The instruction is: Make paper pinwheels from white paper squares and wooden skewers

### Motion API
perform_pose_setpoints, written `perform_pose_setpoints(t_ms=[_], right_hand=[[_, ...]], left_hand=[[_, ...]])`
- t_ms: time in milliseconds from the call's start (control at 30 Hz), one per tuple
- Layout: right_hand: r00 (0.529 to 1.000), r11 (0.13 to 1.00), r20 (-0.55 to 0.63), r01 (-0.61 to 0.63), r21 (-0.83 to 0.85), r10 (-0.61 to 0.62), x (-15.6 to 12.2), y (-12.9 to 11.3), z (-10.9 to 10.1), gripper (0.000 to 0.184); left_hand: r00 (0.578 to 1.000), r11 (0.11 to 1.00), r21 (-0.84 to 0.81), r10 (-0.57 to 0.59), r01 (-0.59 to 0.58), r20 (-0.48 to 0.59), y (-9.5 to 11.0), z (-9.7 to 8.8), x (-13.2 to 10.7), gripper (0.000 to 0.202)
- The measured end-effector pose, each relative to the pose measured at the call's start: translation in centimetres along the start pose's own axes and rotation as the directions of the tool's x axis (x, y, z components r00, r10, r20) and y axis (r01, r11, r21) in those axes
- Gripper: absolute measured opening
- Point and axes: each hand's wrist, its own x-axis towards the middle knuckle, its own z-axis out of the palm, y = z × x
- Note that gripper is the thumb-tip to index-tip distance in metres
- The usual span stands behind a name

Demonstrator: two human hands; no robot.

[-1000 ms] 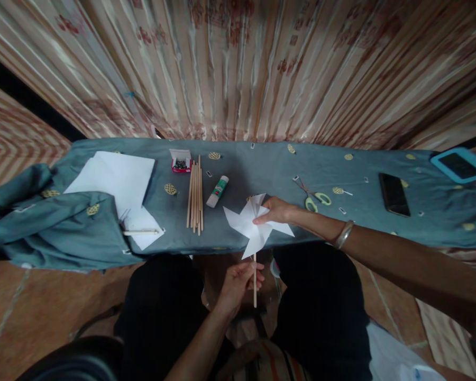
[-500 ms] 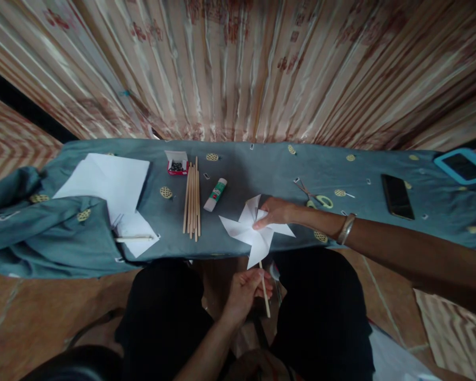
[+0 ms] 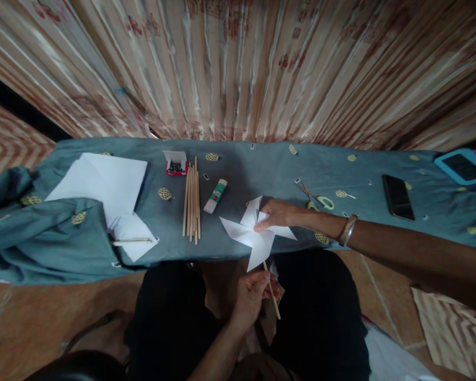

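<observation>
A white paper pinwheel (image 3: 261, 246) lies over the table's near edge, one blade pointing down toward my lap. My right hand (image 3: 277, 214) grips it, thumb pressed on its centre and the other fingers hidden behind the paper. Below the edge, my left hand (image 3: 256, 293) pinches a thin wooden stick (image 3: 275, 304), whose upper end goes behind the lower blade. Whether the stick is joined to the pinwheel is hidden. To the left of the pinwheel a glue stick (image 3: 216, 196) lies on the cloth.
On the blue-grey tablecloth (image 3: 262, 169) lie several wooden sticks (image 3: 191, 201), a small red box of pins (image 3: 176, 164), white paper sheets (image 3: 115, 180) and another pinwheel on a stick (image 3: 133, 235). Scissors (image 3: 319, 201), a phone (image 3: 397, 197) and a blue-framed tablet (image 3: 464, 165) lie to the right.
My left hand has moved slightly right, and the stick's lower end has swung to the right. My right hand keeps its hold on the pinwheel, nearly in place.
</observation>
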Motion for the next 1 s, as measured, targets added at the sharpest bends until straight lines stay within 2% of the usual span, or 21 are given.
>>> perform_pose_setpoints(t_ms=[300,533,700,1000], right_hand=[[1.000,0.999,0.022,0.008,0.041,-0.009,0.2,0.1,0.0,0.026],[1.000,1.000,0.020,-0.006,0.019,0.005,0.2,-0.1,0.0,0.025],[0.999,0.999,0.028,0.026,0.038,-0.027,0.5,0.1,0.0,0.025],[0.999,0.999,0.019,0.030,-0.012,-0.030,0.4,-0.3,-0.1,0.029]], left_hand=[[1.000,0.993,-0.111,-0.023,0.024,0.013,-1.0,1.7,1.0,0.061],[0.998,0.975,-0.211,-0.063,0.063,0.007,-0.9,3.1,1.4,0.061],[0.998,0.982,-0.179,-0.061,0.056,-0.023,-0.5,2.1,0.5,0.061],[0.994,1.000,0.007,0.002,-0.001,-0.108,1.2,-1.2,-1.2,0.057]])
